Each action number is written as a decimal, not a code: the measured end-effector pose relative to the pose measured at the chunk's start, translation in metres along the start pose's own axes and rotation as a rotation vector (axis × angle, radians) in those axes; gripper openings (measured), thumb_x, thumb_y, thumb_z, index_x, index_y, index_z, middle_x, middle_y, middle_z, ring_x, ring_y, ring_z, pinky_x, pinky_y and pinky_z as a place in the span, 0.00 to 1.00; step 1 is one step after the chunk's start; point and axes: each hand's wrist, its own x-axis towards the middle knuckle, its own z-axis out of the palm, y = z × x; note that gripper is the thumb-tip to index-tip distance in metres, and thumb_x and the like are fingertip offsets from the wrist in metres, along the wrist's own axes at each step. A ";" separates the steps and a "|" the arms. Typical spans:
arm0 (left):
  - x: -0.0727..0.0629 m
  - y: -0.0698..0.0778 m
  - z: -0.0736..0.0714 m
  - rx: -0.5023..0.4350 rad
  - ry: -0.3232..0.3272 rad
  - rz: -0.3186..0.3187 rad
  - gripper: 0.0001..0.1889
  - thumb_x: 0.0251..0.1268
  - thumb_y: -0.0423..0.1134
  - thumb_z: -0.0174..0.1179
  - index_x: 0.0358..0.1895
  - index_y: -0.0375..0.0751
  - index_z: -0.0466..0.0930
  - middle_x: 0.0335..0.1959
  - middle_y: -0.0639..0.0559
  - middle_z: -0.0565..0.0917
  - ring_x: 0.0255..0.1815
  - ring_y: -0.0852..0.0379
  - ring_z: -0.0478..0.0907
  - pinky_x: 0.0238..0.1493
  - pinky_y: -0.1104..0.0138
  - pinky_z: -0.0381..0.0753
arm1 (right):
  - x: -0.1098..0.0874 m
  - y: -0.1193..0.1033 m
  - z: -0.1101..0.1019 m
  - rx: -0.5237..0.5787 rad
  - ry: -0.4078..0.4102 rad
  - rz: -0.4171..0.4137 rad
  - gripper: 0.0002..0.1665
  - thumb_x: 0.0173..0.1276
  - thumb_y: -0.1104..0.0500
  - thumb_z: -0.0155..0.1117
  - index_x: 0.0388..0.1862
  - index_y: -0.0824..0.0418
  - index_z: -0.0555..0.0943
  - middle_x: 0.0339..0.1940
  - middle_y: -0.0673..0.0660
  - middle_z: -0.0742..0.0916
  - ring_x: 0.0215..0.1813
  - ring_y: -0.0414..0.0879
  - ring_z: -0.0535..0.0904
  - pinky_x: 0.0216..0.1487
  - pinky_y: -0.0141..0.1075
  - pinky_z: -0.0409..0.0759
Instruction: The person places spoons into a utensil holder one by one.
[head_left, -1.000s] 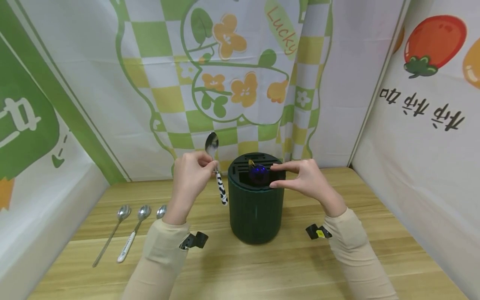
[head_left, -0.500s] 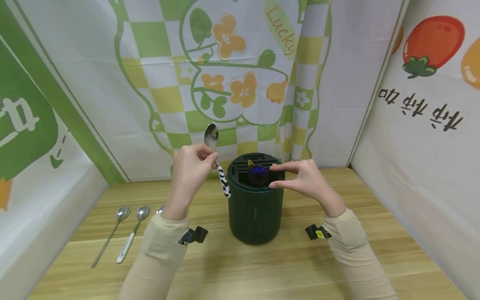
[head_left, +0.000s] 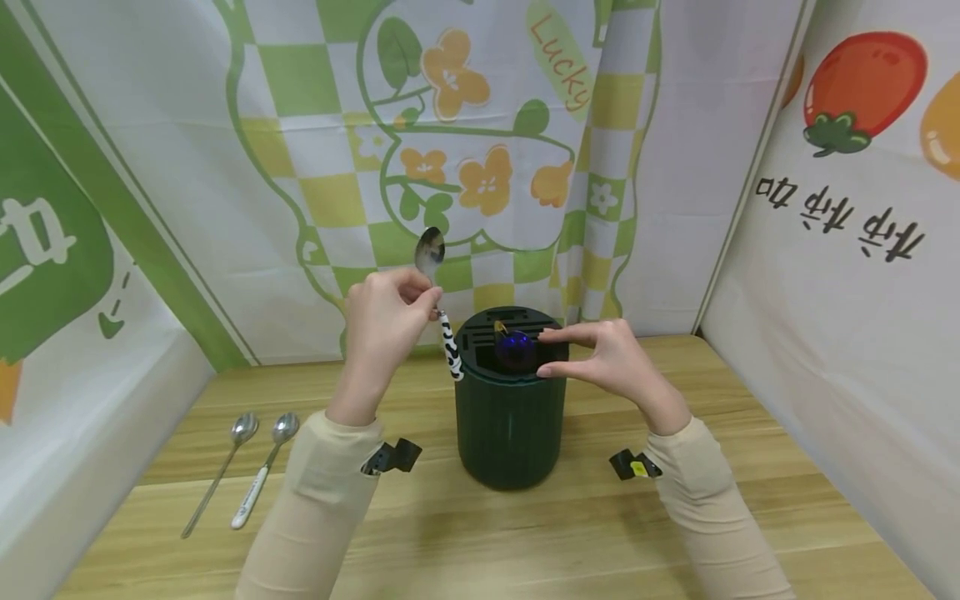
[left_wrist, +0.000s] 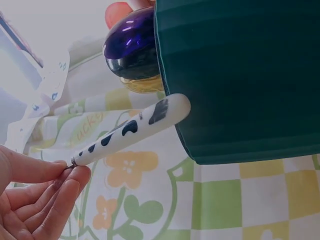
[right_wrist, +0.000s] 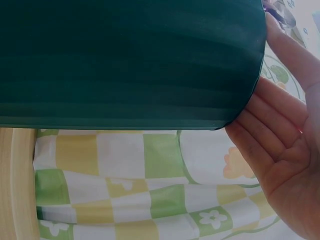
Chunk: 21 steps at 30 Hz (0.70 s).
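My left hand (head_left: 386, 321) pinches a spoon (head_left: 451, 346) at the neck, between thumb and fingertips. Its steel bowl points up, and the white handle with black cow-like spots slants down to the container's left rim. In the left wrist view the handle's rounded end (left_wrist: 172, 107) overlaps the container's wall. The dark green utensil holder (head_left: 510, 425) stands upright with a slotted black top. A glossy purple-blue rounded thing (head_left: 516, 347) with a yellow part sits at its top. My right hand (head_left: 611, 358) rests at the holder's right rim, fingers fairly straight and thumb apart.
Two spoons, one all steel (head_left: 217, 479) and one white-handled (head_left: 255, 487), lie on the wooden table (head_left: 480, 542) at the left. Behind the holder hangs a checked, flowered cloth (head_left: 480, 192). White printed panels (head_left: 840, 292) flank the table.
My left hand has risen and shifted slightly right with the spoon, bringing the handle's end up to the holder's rim. A third spoon has gone behind my left forearm. My right hand stays put.
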 end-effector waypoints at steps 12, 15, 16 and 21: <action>0.008 0.015 0.001 -0.057 -0.010 -0.013 0.07 0.62 0.40 0.62 0.33 0.41 0.85 0.24 0.52 0.86 0.22 0.59 0.81 0.24 0.66 0.77 | 0.000 0.000 0.000 -0.005 0.004 -0.002 0.26 0.50 0.42 0.75 0.48 0.49 0.86 0.49 0.48 0.87 0.53 0.43 0.82 0.42 0.35 0.76; 0.010 0.017 0.004 -0.067 -0.015 0.005 0.06 0.62 0.39 0.62 0.33 0.41 0.85 0.25 0.51 0.86 0.22 0.59 0.82 0.24 0.66 0.78 | 0.000 0.000 0.000 -0.009 0.006 -0.001 0.26 0.50 0.42 0.75 0.47 0.49 0.86 0.49 0.47 0.87 0.52 0.42 0.83 0.41 0.35 0.75; 0.011 0.017 0.005 -0.070 -0.016 0.010 0.06 0.62 0.39 0.62 0.33 0.40 0.85 0.25 0.51 0.86 0.22 0.59 0.82 0.24 0.66 0.78 | 0.000 0.000 0.000 -0.011 0.007 -0.002 0.26 0.50 0.42 0.75 0.47 0.49 0.86 0.49 0.47 0.87 0.52 0.42 0.83 0.42 0.35 0.75; 0.013 0.017 0.010 -0.091 -0.018 0.026 0.06 0.62 0.38 0.62 0.32 0.40 0.84 0.25 0.50 0.86 0.23 0.58 0.81 0.25 0.66 0.78 | 0.000 0.000 0.000 -0.014 0.011 -0.005 0.25 0.50 0.43 0.75 0.47 0.49 0.86 0.48 0.47 0.87 0.54 0.43 0.82 0.46 0.37 0.78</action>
